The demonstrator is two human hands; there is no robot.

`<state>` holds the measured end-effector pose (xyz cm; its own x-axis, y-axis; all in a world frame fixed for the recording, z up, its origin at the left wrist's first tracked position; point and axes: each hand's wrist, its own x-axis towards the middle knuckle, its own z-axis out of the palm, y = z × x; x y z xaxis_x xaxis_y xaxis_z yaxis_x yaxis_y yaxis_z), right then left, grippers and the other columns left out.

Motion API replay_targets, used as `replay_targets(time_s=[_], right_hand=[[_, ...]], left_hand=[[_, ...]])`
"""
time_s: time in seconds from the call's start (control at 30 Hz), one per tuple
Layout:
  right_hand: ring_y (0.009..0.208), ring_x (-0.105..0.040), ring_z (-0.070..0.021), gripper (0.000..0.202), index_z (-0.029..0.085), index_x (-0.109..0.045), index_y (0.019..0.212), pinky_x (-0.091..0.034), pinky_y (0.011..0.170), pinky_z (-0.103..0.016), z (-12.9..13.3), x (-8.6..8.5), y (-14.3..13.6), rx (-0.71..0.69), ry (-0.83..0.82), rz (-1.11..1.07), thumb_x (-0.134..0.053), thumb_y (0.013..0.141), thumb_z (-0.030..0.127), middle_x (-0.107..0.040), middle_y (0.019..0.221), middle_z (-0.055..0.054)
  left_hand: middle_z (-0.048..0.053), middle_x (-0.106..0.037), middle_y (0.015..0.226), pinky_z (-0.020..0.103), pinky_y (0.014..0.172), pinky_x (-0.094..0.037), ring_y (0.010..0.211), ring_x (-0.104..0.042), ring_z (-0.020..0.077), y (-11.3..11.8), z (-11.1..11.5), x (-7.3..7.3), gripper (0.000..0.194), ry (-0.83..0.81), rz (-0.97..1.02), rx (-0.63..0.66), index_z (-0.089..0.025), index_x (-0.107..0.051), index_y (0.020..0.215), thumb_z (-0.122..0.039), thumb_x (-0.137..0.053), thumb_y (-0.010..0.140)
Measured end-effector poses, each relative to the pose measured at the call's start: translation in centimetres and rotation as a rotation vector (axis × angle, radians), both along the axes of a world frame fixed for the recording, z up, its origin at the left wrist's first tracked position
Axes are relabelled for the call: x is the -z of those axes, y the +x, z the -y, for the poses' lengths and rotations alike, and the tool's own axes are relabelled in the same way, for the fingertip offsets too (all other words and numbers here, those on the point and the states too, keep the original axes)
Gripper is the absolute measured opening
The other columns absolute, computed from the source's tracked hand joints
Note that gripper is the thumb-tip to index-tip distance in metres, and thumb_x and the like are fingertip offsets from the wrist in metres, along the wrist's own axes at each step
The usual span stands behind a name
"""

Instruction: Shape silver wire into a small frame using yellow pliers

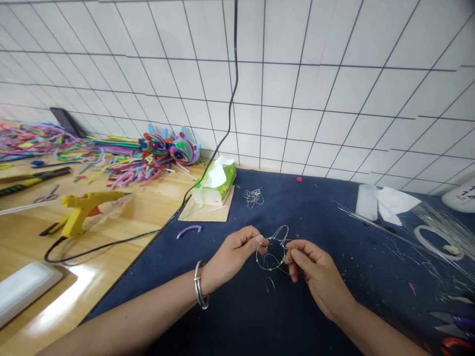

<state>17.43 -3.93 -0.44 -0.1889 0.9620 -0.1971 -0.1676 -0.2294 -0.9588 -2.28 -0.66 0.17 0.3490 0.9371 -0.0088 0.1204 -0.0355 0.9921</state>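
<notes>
A round frame of thin silvery wire hangs between my hands over the dark blue cloth. Small white, pink and yellow spots sit along its ring, and narrow loops stick up at its top. My left hand, with a silver bangle at the wrist, pinches the ring's upper left side between thumb and fingers. On the opposite side, my right hand is closed on the wire at the ring's edge. My fingertips hide the exact gripping points. A short bent wire piece shows just below the ring.
A tangle of wire and a purple curved piece lie on the cloth. Left are a tissue pack, a corded yellow glue gun, pliers and colourful pipe cleaners. Right are long wires and scissors.
</notes>
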Motion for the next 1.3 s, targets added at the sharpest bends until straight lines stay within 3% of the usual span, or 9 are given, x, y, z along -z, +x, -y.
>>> replay_targets(time_s=[0.13,0.43,0.9,1.3], right_hand=[[0.060,-0.049,-0.0106,0.020,0.019,-0.057,0.094,-0.041,0.055,-0.026,0.12,-0.10,0.02,-0.016,0.011,0.039,-0.053,0.082,0.035,-0.056,0.075,-0.001],[0.061,-0.051,-0.0108,0.023,0.020,-0.056,0.099,-0.044,0.056,-0.027,0.22,-0.01,-0.13,-0.102,0.039,0.173,-0.051,0.083,0.034,-0.057,0.077,-0.001],[0.062,-0.050,-0.0101,0.022,0.022,-0.057,0.098,-0.045,0.056,-0.027,0.17,-0.24,-0.24,-0.111,0.083,0.212,-0.053,0.081,0.035,-0.054,0.080,0.000],[0.065,-0.050,-0.0111,0.023,0.022,-0.056,0.102,-0.045,0.056,-0.027,0.14,-0.10,-0.21,-0.061,0.049,0.093,-0.054,0.080,0.031,-0.055,0.087,-0.003]], left_hand=[[0.006,-0.059,0.103,0.030,0.083,-0.039,0.093,-0.053,0.0179,-0.22,-0.17,-0.08,0.021,0.082,-0.051,-0.079,-0.015,-0.058,0.080,-0.033,-0.048,0.085],[0.000,-0.052,0.076,0.024,0.065,-0.038,0.069,-0.047,0.0107,0.07,0.52,-0.42,0.014,0.036,0.095,0.019,-0.015,-0.053,0.085,-0.029,-0.053,0.082],[0.003,-0.059,0.077,0.023,0.061,-0.042,0.064,-0.052,0.0106,0.08,0.41,0.16,0.014,-0.049,0.092,0.022,-0.015,-0.057,0.091,-0.025,-0.053,0.082],[0.000,-0.055,0.074,0.023,0.059,-0.041,0.058,-0.053,0.0086,0.11,0.35,0.32,0.009,-0.043,0.091,-0.038,-0.016,-0.055,0.086,-0.022,-0.053,0.081]])
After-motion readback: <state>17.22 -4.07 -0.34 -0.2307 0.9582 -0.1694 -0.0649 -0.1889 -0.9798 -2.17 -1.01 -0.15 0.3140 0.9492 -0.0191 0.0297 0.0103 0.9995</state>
